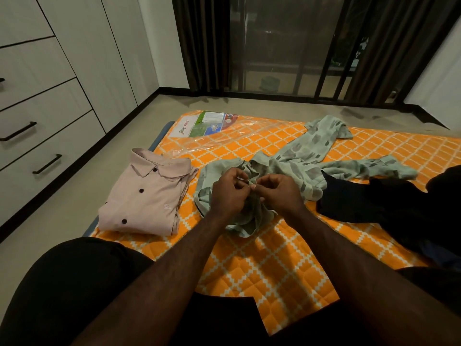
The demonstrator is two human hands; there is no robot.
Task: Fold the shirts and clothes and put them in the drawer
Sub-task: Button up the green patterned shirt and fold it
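Both hands pinch the green shirt's front on the mattress.

Head view: the left hand [229, 193] and right hand [277, 193], fingers curled and nearly touching, pinch the front of one pale green patterned shirt [299, 156] lying unfolded on the orange quilted mattress [262, 265]. One folded pink shirt [147, 193] lies just left; one heap of dark clothes [369, 203] lies right. Drawers [45, 143], three handles visible, stand shut at far left.

Pale-green patterned shirt [306, 156], pink shirt [147, 196]
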